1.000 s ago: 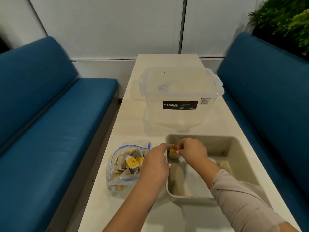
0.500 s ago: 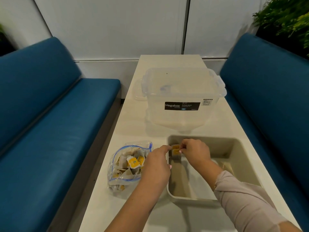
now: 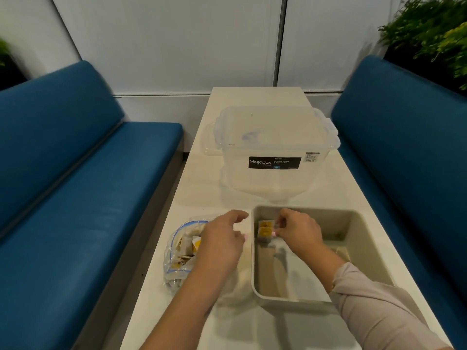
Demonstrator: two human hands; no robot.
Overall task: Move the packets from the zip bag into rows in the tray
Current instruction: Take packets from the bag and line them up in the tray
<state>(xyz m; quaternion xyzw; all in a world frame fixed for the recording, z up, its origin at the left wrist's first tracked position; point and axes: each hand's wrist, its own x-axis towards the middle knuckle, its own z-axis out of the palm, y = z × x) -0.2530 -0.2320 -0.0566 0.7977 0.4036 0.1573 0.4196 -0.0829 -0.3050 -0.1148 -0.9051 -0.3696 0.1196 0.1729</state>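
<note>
A clear zip bag (image 3: pixel 180 251) with a blue seal lies on the table's left side, holding several yellow and white packets. A beige tray (image 3: pixel 358 238) sits to its right. Two yellow packets (image 3: pixel 265 229) stand in the tray's far left corner. My right hand (image 3: pixel 298 229) is inside the tray and its fingertips pinch the nearer packet's right edge. My left hand (image 3: pixel 222 238) hovers over the bag's right side, just left of the tray wall, fingers loosely curled and holding nothing. It hides part of the bag.
A clear lidded storage box (image 3: pixel 275 147) labelled Megabox stands behind the tray. The narrow white table (image 3: pixel 202 188) runs between two blue benches (image 3: pixel 75 185). A plant (image 3: pixel 434 34) is at the far right.
My left hand has drawn back from the tray's corner toward the bag. My right hand stays at the packets. The view has shifted slightly.
</note>
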